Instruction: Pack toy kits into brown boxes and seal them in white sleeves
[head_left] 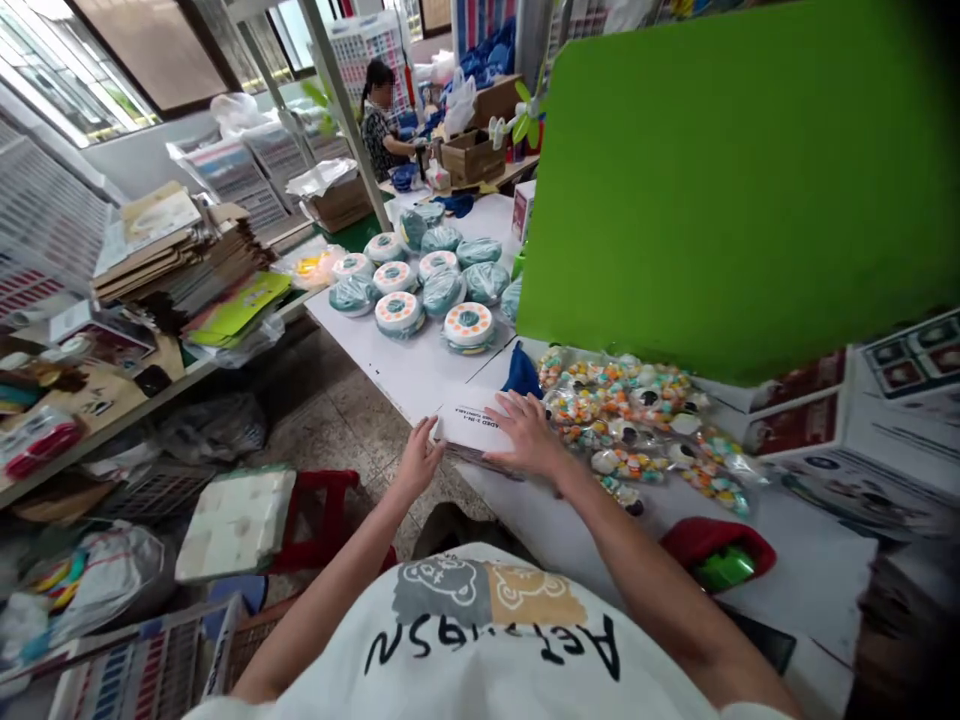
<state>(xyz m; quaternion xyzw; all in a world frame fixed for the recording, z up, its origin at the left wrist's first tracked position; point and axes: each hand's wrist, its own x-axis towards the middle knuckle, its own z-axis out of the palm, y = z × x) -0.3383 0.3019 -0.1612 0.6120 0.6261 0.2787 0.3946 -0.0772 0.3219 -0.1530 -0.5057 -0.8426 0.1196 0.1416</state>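
A white worktable (405, 375) runs from near to far, with a large green board (720, 180) looming over its right side. Round plastic-wrapped packages (427, 280) crowd the far part, and clear bags of colourful round pieces (622, 420) lie heaped to the right. At the table's near edge sits a stack of white printed cards (472, 428) — the hands are apart on it, the left hand (424, 458) against its left edge, the right hand (527, 435) spread on top. A blue cloth (521, 372) lies just beyond.

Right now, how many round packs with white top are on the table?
6 white-topped round packs: that one and one nearest the hands, four farther along the table; more may hide among the teal-wrapped packs.
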